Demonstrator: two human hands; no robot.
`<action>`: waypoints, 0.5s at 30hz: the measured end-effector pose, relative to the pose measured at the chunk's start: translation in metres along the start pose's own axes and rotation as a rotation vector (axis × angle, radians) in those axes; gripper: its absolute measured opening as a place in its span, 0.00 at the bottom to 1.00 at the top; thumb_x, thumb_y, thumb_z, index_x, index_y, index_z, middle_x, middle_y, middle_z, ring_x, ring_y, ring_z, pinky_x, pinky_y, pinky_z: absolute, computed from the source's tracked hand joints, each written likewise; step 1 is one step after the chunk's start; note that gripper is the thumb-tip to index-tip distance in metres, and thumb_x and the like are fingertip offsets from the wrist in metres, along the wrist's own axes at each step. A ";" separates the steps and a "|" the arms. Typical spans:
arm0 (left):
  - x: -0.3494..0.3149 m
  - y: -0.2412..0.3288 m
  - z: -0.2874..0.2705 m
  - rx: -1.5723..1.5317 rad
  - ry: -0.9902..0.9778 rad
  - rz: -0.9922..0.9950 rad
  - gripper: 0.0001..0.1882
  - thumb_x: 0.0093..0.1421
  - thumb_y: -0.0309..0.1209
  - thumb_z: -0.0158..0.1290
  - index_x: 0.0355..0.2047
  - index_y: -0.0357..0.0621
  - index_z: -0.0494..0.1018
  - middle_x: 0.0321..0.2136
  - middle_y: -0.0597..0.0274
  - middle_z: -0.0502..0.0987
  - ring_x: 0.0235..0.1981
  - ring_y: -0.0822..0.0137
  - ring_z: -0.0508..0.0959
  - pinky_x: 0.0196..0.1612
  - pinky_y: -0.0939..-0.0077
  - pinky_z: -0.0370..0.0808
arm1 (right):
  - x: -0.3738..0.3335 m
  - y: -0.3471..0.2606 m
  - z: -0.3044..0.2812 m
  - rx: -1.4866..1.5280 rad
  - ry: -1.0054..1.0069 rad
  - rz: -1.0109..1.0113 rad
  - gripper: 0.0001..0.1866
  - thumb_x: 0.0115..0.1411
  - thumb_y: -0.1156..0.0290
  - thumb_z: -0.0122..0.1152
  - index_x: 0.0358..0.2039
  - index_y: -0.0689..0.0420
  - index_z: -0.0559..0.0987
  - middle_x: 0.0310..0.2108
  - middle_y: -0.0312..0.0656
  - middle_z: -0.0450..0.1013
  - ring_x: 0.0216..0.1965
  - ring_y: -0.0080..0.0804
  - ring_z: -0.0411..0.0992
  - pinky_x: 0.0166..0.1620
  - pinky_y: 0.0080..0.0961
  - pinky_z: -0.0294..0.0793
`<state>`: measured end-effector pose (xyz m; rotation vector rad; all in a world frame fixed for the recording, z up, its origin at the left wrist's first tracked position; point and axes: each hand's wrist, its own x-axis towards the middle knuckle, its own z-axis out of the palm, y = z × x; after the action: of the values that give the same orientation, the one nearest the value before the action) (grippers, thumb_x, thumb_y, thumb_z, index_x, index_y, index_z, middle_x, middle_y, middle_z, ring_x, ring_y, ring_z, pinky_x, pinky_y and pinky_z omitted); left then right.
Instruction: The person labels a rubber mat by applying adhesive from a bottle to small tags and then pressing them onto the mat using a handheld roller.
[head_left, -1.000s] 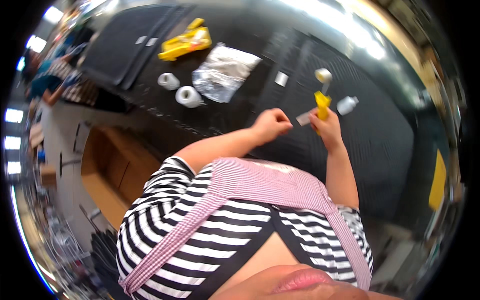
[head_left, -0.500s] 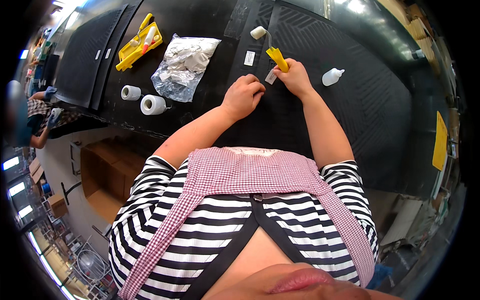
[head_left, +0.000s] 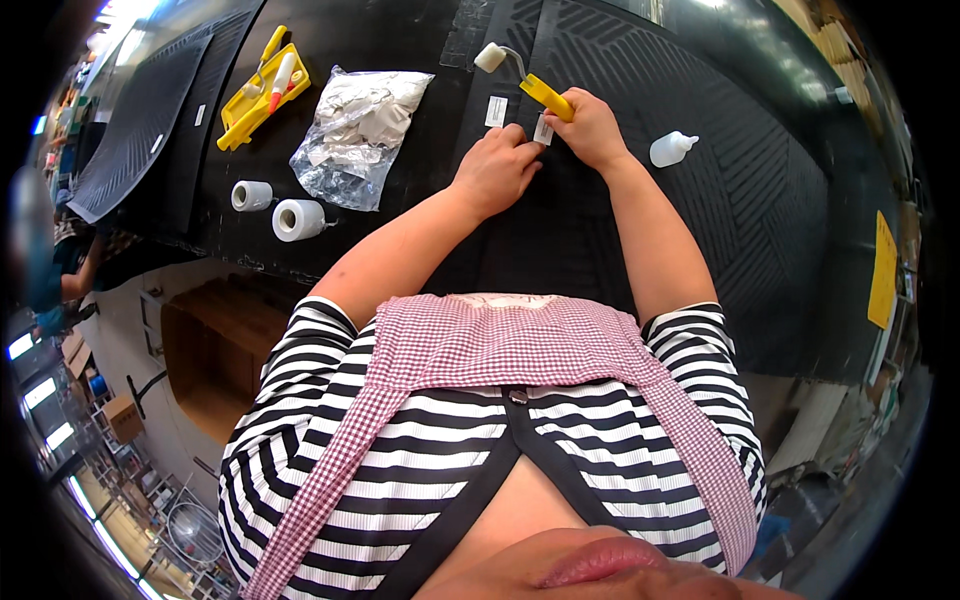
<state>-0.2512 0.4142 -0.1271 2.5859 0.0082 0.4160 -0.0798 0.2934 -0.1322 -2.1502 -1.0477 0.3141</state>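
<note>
While the right hand grips a yellow-handled white roller, the bent-fingered left hand, whose hold I cannot tell, would best keep the small white rectangular label between both hands flat and square over the black textured sheet.

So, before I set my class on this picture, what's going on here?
The person's right hand grips a small roller by its yellow handle, its white head pointing away. The left hand is close by, with a white label between the hands; whether both touch it is hard to tell. Another label lies just beyond the left hand. A white bottle lies to the right; a clear bag and two white rolls are to the left.
</note>
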 end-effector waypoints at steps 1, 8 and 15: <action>0.001 0.000 0.000 -0.003 -0.005 -0.021 0.13 0.57 0.31 0.59 0.44 0.48 0.80 0.36 0.58 0.74 0.41 0.54 0.76 0.46 0.63 0.75 | 0.001 -0.001 0.000 -0.005 -0.013 0.008 0.11 0.56 0.64 0.66 0.36 0.57 0.82 0.37 0.46 0.78 0.41 0.50 0.76 0.44 0.40 0.75; 0.009 -0.001 0.002 0.009 -0.026 -0.080 0.14 0.58 0.33 0.59 0.45 0.50 0.79 0.35 0.57 0.74 0.40 0.53 0.76 0.45 0.61 0.75 | 0.007 -0.004 -0.001 -0.039 -0.038 0.050 0.12 0.56 0.63 0.67 0.36 0.57 0.82 0.38 0.46 0.78 0.42 0.50 0.76 0.45 0.41 0.75; 0.013 -0.001 0.005 -0.004 -0.028 -0.099 0.14 0.58 0.33 0.59 0.45 0.51 0.79 0.35 0.57 0.74 0.40 0.52 0.76 0.44 0.61 0.75 | 0.007 -0.003 0.001 -0.050 -0.019 0.084 0.13 0.55 0.63 0.67 0.37 0.57 0.82 0.38 0.47 0.78 0.42 0.51 0.76 0.45 0.42 0.75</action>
<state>-0.2375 0.4139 -0.1286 2.5742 0.1244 0.3425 -0.0775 0.3009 -0.1298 -2.2443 -0.9876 0.3517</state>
